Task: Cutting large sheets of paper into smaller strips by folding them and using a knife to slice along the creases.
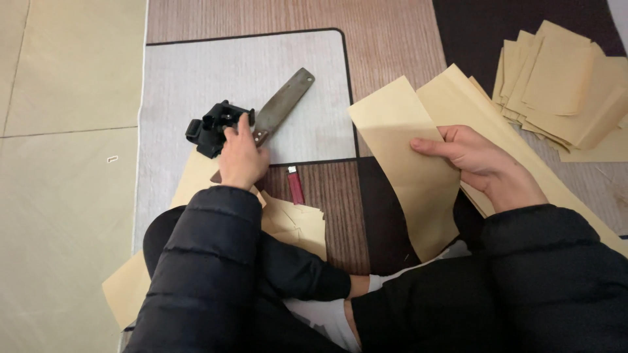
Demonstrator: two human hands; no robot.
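Left hand (241, 159): fingers curled onto black device (216, 126), 10 o'clock.
Right hand (481, 163): gripping tan paper sheets (409, 157), 2 o'clock.
Surface: patterned rug (242, 72), tiled floor (59, 196).

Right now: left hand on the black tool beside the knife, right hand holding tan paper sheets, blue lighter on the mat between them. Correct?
Not quite. The lighter is red, not blue, as the head view shows. The rest stands: left hand on the black tool beside the knife, right hand holding tan paper sheets.
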